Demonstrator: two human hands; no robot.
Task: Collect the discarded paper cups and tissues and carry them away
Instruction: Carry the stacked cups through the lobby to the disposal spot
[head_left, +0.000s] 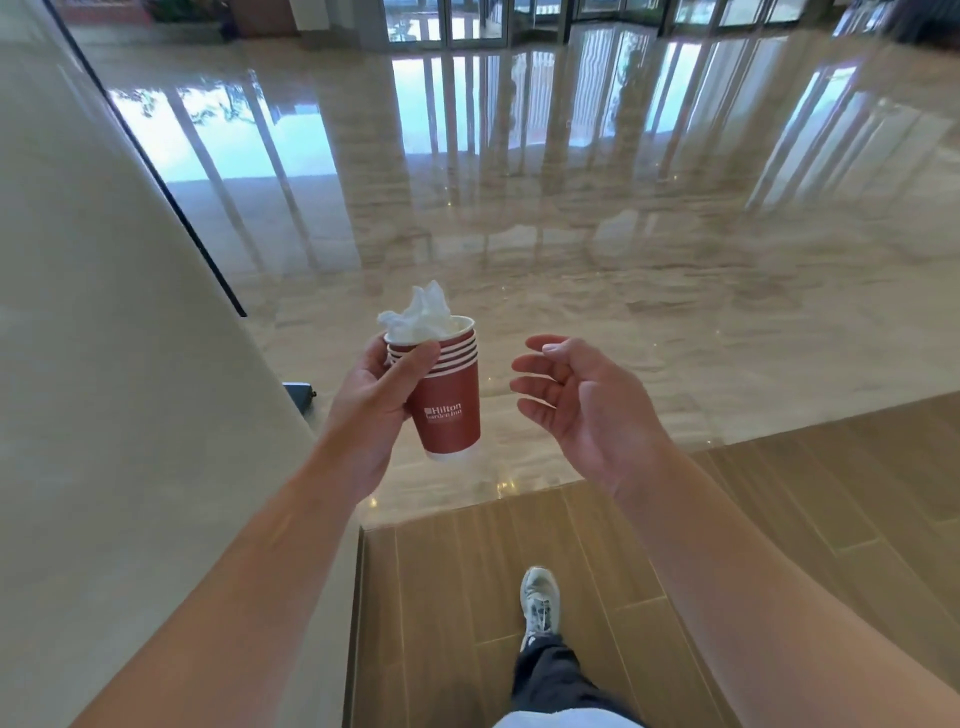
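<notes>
My left hand (371, 402) grips a stack of several red paper cups (449, 410) with white lettering, thumb across the rims, held upright in front of me. Crumpled white tissues (423, 317) stick out of the top cup. My right hand (576, 402) hovers to the right of the cups, apart from them, palm turned toward them with relaxed fingers, holding nothing.
A pale wall or pillar (93, 364) runs along my left with a dark edge strip. Glossy marble floor (571, 234) stretches ahead to glass doors (447, 21). Wood-look flooring (467, 597) lies underfoot, where my shoe (540, 605) steps. A small dark object (300, 394) sits at the wall's base.
</notes>
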